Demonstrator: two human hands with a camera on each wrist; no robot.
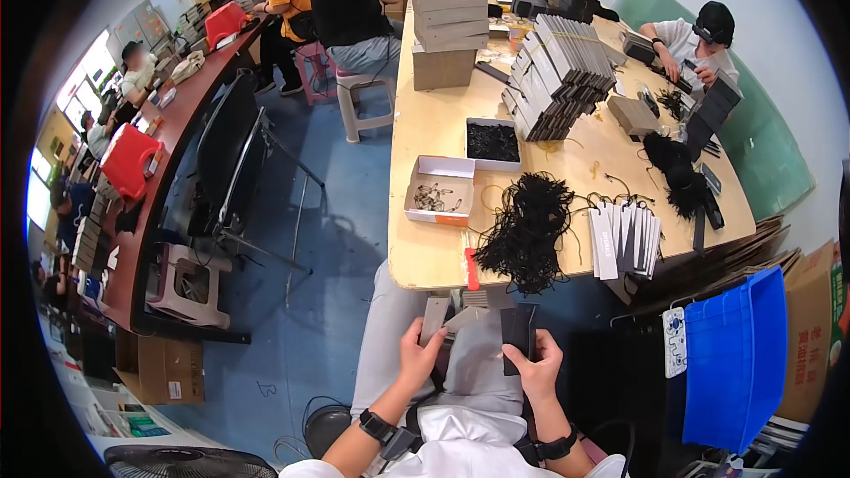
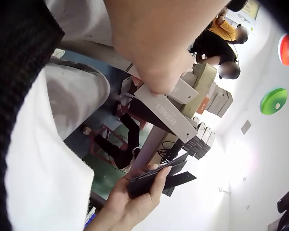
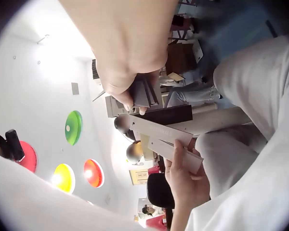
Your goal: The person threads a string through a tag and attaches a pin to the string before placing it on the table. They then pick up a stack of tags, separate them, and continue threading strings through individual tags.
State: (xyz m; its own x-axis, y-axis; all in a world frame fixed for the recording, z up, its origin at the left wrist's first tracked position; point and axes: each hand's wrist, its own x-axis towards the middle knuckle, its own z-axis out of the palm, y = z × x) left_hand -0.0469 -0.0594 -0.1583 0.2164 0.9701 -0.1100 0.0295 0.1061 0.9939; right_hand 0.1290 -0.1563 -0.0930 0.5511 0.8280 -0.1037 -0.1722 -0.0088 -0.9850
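Workshop table (image 1: 425, 252) ahead; left hand (image 1: 418, 356) pinches grey tags (image 1: 434, 317), right hand (image 1: 537, 368) grips black tags (image 1: 517, 333); best keep edges aligned.

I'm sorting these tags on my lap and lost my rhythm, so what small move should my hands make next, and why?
Probably bring the two hands together and stack the cards. The left hand grips grey cards, the right hand grips black cards, and both sit apart over the lap, below the table edge where the black strings lie.
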